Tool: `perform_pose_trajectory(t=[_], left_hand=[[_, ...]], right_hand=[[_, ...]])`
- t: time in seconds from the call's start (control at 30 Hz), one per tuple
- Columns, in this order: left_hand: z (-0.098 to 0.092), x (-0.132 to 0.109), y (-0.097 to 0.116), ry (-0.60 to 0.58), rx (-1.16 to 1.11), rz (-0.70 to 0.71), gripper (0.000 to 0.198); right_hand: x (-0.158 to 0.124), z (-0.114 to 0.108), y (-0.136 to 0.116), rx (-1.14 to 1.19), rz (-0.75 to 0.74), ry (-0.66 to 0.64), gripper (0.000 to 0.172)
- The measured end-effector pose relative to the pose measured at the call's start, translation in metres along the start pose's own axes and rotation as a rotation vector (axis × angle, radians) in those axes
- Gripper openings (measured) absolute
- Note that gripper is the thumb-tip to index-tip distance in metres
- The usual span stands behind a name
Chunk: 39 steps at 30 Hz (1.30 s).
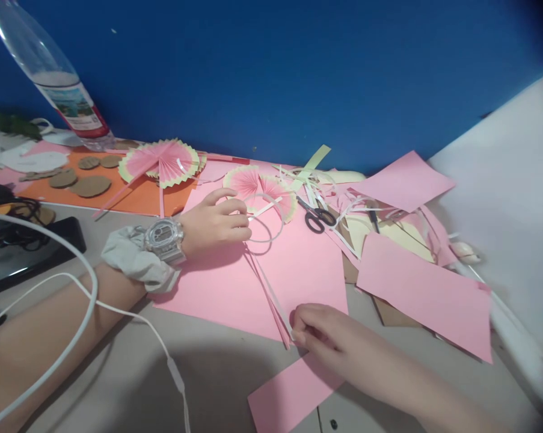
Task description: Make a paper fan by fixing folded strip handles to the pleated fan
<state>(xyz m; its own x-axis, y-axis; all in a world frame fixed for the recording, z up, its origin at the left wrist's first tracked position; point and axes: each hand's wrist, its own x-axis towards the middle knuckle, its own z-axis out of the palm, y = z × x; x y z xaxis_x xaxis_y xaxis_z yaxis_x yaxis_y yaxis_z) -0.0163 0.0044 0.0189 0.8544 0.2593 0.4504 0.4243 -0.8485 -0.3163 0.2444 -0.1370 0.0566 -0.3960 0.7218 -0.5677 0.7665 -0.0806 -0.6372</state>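
My left hand [219, 221], with a clear watch and a grey scrunchie at the wrist, lies over a large pink sheet [311, 270]. Its curled fingers are by the top end of a thin white strip [269, 285]. At the strip's lower end my right hand [319, 331] pinches it between thumb and fingers. Narrow pink strips [271, 307] run beside the white one. A curled strip loop [278, 216] and a pink and yellow pleated paper fan [244, 180] lie just beyond my left fingers.
Black-handled scissors [315, 221] and tangled paper scraps lie right of centre. Another pleated fan [174, 162], cardboard discs [91, 185] and a bottle [68, 96] stand at the left. Pink sheets [424, 288] lie right. A white cable [93, 282] crosses my left forearm.
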Motion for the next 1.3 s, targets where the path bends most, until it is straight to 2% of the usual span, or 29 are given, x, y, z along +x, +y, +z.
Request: perform_pose_trajectory(t=[0.1,0.2,0.37,0.53,0.7,0.97,1.2,1.3], left_hand=[[0.005,-0.004,-0.002,0.030,0.000,-0.008,0.025],[0.010,-0.003,-0.002,-0.003,-0.043,-0.049,0.028],[0.016,0.001,-0.002,-0.002,-0.077,-0.001,0.026],[0.019,0.000,-0.002,-0.007,-0.154,-0.031,0.029],[0.020,0.001,-0.002,-0.021,-0.204,-0.052,0.028],[0.017,-0.003,-0.002,-0.079,-0.143,-0.035,0.027],[0.012,-0.008,-0.011,-0.159,-0.263,-0.049,0.022],[0.013,-0.010,-0.012,-0.159,-0.308,-0.052,0.023]], right_hand=[[0.001,0.002,0.001,-0.001,-0.020,0.004,0.021],[0.001,0.003,0.002,-0.017,-0.020,0.015,0.021],[0.000,0.002,0.000,-0.037,-0.022,0.006,0.021],[0.000,0.001,-0.001,-0.038,-0.024,0.005,0.020],[0.000,0.003,0.001,-0.014,-0.023,0.009,0.020],[-0.002,0.005,0.007,0.027,-0.018,-0.002,0.020],[-0.006,0.003,0.012,0.065,0.066,0.000,0.021],[-0.006,0.002,0.011,0.069,0.072,-0.004,0.021]])
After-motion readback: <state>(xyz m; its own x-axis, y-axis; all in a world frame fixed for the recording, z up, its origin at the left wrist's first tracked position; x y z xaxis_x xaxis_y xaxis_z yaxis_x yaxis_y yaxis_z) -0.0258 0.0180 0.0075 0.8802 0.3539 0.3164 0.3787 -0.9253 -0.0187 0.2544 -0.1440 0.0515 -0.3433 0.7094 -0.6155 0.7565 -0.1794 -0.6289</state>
